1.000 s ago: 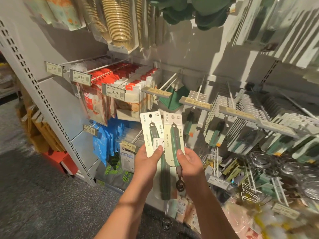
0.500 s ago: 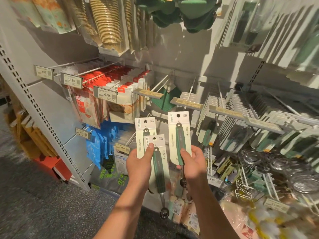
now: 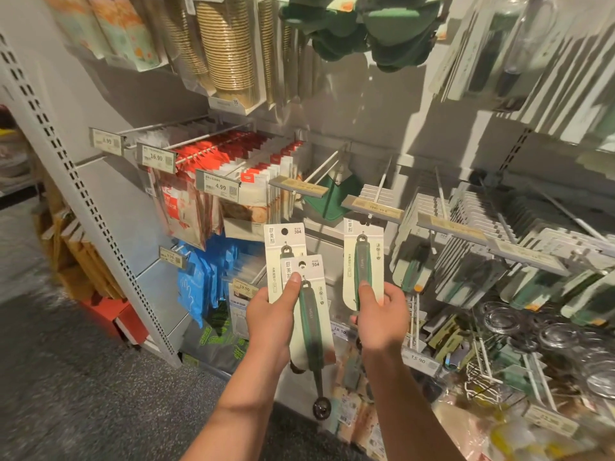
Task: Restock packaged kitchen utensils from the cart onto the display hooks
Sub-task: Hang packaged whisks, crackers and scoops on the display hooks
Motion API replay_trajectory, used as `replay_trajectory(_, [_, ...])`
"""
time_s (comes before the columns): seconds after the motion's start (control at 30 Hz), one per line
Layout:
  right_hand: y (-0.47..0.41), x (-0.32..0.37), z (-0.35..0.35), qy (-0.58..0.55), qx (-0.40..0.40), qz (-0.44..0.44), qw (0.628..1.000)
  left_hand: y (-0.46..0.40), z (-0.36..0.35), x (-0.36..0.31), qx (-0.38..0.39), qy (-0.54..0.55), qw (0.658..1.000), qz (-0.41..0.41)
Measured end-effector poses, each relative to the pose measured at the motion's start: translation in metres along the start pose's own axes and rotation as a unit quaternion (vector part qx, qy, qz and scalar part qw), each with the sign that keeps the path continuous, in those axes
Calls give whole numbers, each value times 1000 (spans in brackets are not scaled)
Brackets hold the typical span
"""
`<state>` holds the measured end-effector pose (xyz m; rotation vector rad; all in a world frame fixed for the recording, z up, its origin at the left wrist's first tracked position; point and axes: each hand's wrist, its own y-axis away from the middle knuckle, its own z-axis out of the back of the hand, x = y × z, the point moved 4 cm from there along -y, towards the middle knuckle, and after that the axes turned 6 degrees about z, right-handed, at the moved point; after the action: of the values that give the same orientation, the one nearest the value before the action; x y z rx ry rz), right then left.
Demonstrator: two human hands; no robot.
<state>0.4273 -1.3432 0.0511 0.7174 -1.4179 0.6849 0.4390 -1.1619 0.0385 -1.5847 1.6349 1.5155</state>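
My left hand [image 3: 271, 319] grips two carded green-handled scoops [image 3: 307, 314] fanned one over the other, thumb on the front card. My right hand [image 3: 382, 316] pinches a single carded green-handled utensil [image 3: 362, 264] and holds it upright. The top of that card sits just under the price-label strip [image 3: 372, 206] of a white display hook [image 3: 379, 184]. Whether the card's hole is on the hook I cannot tell. More of the same white cards hang on that hook behind the strip.
Rows of carded utensils [image 3: 472, 221] fill the hooks to the right. Red-and-white packets [image 3: 253, 171] hang at left, blue packs [image 3: 199, 281] below them. Stacked paper cups [image 3: 229, 44] and green mitts [image 3: 366, 24] hang overhead. Glass lids [image 3: 502, 321] lie at lower right. A perforated shelf upright [image 3: 83, 201] stands left.
My right hand has lifted its carded utensil up and to the right, away from the left hand's pair, to the hook's label strip. The left hand stayed about level.
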Motion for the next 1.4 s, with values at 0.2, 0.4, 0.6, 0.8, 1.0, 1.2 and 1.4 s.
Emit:
replay_trajectory(0.2, [-1, -7, 1, 9, -53, -3, 999, -2, 0, -2, 6, 19, 1000, 7])
replay_trajectory(0.4, [-20, 7, -8, 2, -18, -45, 999, 1, -3, -2, 15, 21, 1000, 12])
replay_trajectory(0.6, [-34, 12, -18, 12, 117, -145, 982, 1, -4, -1, 15, -7, 1000, 5])
replay_trajectory(0.8, [12, 7, -15, 6, 241, -161, 957, 0, -5, 3, 13, -12, 1000, 15])
replay_trajectory(1.0, [50, 5, -14, 34, 367, -83, 926, 2, -5, 6, -20, -19, 1000, 12])
replay_trajectory(1.2, [57, 4, -9, -3, 349, -68, 935, 8, -9, 4, -7, -29, 999, 25])
replay_trajectory(1.4, [49, -4, 1, 5, 221, -46, 974, 14, -8, 2, 22, -69, 997, 36])
